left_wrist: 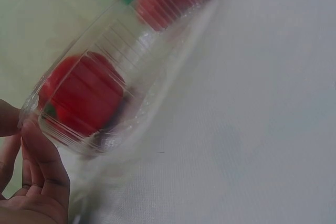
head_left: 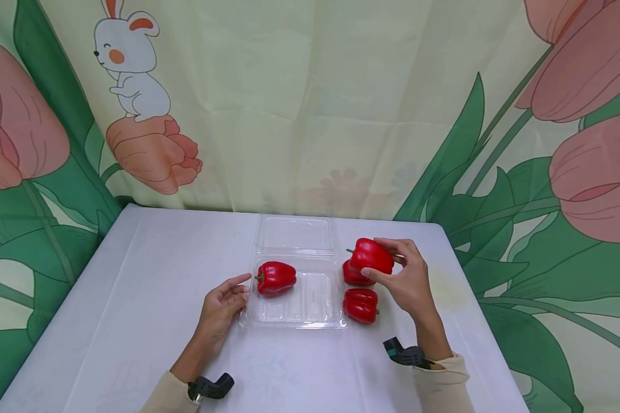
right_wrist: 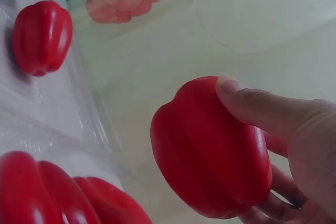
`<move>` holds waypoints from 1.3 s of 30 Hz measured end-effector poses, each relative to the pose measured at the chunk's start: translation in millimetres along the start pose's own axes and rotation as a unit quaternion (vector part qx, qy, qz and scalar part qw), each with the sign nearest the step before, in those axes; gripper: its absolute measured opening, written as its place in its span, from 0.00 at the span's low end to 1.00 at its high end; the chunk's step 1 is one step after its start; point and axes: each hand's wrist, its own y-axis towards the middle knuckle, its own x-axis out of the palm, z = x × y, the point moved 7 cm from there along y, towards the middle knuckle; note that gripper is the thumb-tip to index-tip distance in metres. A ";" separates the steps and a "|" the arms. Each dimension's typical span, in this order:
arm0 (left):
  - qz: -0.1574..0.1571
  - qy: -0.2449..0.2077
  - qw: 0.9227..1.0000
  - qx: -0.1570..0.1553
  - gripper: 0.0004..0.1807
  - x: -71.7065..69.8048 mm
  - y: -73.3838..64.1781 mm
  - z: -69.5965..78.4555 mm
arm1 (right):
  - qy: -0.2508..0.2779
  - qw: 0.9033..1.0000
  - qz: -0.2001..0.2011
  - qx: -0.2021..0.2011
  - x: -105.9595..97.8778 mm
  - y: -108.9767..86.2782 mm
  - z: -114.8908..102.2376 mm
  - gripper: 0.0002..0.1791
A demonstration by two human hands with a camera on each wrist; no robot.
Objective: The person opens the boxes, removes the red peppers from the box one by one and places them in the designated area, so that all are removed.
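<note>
My right hand (head_left: 405, 275) grips a red bell pepper (head_left: 370, 256) between thumb and fingers, raised above the table. In the right wrist view the held pepper (right_wrist: 210, 150) fills the middle, thumb on its near side. With its fingertips my left hand (head_left: 222, 310) pinches the left rim of a clear plastic clamshell box (head_left: 315, 310); the left wrist view shows thumb and finger (left_wrist: 44, 150) meeting at the rim. One bell pepper (head_left: 276, 279) lies inside the box at its left, stem toward the left hand. The box lid (head_left: 295, 234) is folded back behind it.
Two more bell peppers rest right of the box: one (head_left: 360, 306) beside its front right corner, another (head_left: 355, 275) partly hidden behind the held pepper. A white cloth covers the table (head_left: 160, 275). A printed curtain (head_left: 289, 115) hangs along the back edge.
</note>
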 end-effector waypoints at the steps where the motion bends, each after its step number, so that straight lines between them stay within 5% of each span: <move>1: 0.000 -0.001 1.000 0.000 0.25 0.0 0.1 -0.1 | -0.001 1.000 0.002 0.000 -0.9 0.2 1.8 0.42; 39: -0.004 -0.011 1.000 0.004 0.25 0.4 -0.1 1.2 | -0.037 0.997 0.027 0.062 -52.9 3.4 71.3 0.42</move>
